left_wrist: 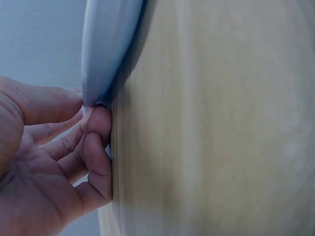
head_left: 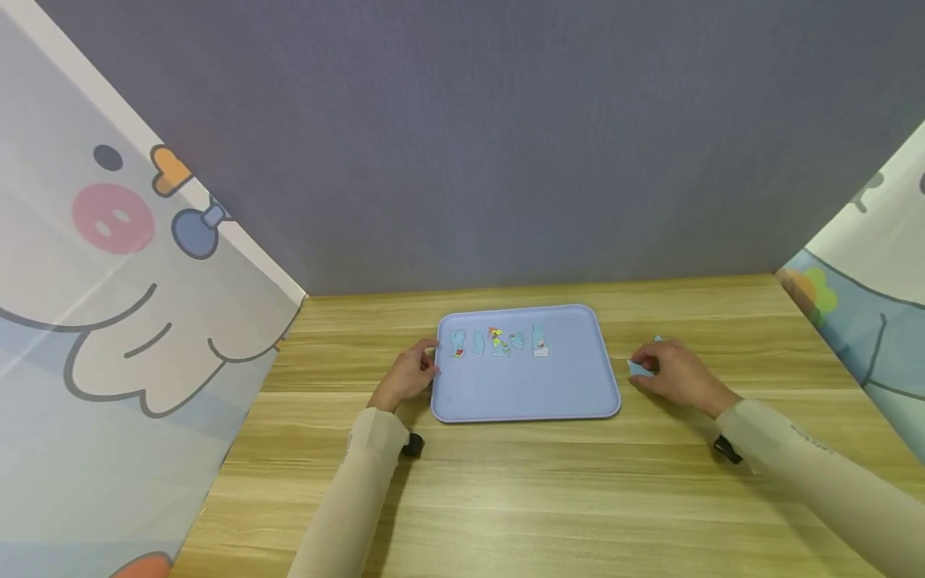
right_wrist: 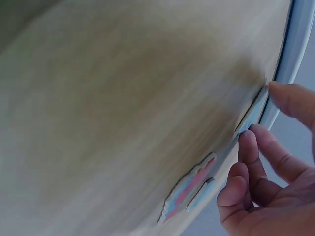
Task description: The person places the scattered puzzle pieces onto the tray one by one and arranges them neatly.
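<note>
My left hand [head_left: 410, 373] pinches the left rim of a pale blue tray [head_left: 520, 395]. In the left wrist view its thumb [left_wrist: 54, 104] lies on the rim, and curled fingers touch underneath. Right of the tray, my right hand [head_left: 672, 372] holds a flat light-blue puzzle piece [head_left: 639, 369] by its edges, between thumb and fingertips. The right wrist view shows this piece [right_wrist: 252, 112] low against the table. Several irregular flat pieces form a row across the tray's upper part, among them one with yellow and red print [head_left: 499, 343] and a tall one [head_left: 539, 341] at the right end.
In the right wrist view, a pink-and-blue piece [right_wrist: 187, 187] and a small light-blue piece [right_wrist: 200, 194] lie near my fingers. The wooden table [head_left: 542, 490] meets a grey panel [head_left: 506, 160] behind. Printed cartoon sheets [head_left: 130, 241] hang at both sides.
</note>
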`<control>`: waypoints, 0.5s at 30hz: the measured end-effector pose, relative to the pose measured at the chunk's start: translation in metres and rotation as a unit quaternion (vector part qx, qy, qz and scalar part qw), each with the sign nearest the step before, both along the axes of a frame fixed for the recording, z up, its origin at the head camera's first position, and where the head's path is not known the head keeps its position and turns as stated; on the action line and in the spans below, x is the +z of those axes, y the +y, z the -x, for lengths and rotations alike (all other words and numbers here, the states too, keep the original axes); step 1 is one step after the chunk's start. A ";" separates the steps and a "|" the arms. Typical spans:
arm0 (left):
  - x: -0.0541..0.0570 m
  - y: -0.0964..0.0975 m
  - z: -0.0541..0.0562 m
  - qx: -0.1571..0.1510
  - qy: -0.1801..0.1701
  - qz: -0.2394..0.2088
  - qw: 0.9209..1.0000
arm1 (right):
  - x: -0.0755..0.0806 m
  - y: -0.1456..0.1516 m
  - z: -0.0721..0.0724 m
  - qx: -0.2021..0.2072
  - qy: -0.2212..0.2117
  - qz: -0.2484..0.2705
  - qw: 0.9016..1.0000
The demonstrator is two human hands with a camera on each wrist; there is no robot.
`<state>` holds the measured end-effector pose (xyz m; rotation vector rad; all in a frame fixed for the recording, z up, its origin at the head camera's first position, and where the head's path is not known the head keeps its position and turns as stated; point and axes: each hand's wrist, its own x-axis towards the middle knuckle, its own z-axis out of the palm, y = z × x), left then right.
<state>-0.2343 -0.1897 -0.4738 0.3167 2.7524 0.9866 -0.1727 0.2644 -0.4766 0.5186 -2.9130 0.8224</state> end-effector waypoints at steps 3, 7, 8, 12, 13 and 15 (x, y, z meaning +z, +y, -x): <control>0.000 0.000 0.000 0.001 -0.001 -0.002 1.000 | 0.001 0.001 -0.001 0.003 0.007 -0.006 1.000; 0.001 0.000 -0.001 -0.001 0.002 -0.004 1.000 | 0.004 0.004 0.000 0.059 0.029 -0.004 0.998; 0.001 0.000 -0.001 -0.001 0.003 -0.004 1.000 | 0.005 0.004 0.000 0.076 0.034 -0.004 0.996; 0.000 0.000 0.000 -0.004 0.006 -0.005 1.000 | 0.006 0.007 0.002 0.130 0.043 -0.013 0.991; 0.000 0.000 0.000 -0.004 0.005 -0.005 1.000 | 0.006 0.008 0.002 0.134 0.043 -0.017 0.990; 0.000 0.000 0.000 -0.003 0.004 -0.006 1.000 | 0.006 0.009 0.002 0.135 0.038 -0.021 0.990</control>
